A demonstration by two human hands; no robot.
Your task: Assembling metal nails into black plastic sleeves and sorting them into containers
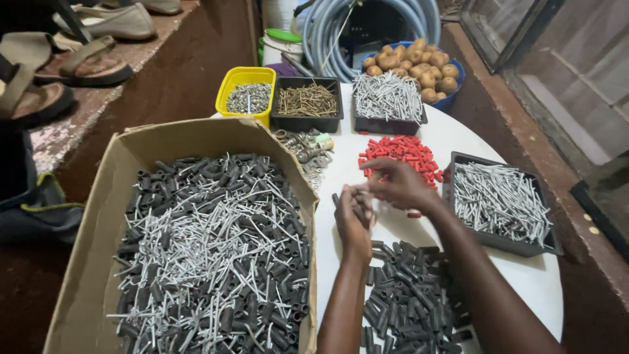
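Mid-assembly over the white worktop. Left hand clenched on a dark sleeve, with what looks like a thin grey pin poking out by the fingers; exact contents of the fist too small to confirm. Right hand pinched at the same spot, fingertips meeting the left ones, grasping something small there; cannot tell whether pin or plug.

Stock layout:
- Loose dark sleeves piled on the worktop just below both hands.
- Red plugs heaped just beyond the right hand, one stray by the wrist.
- Black tray of grey pins just right of the right forearm.
- Cardboard box to the left, full of sleeves with pins mixed in.
- Further back: yellow tub, two more black trays of fasteners, blue bowl of potatoes.

Advice, judged from this view only:
- Keep sleeve axis level and steady in the left; let the right do the feeding.
- Line the part up with the bore before pushing; no forcing at an angle, thin pins probably bend.
- Work low over the worktop so drops land in the pile, not on the floor.
- Pull from the nearest stock only; short reaches, no crossing arms.
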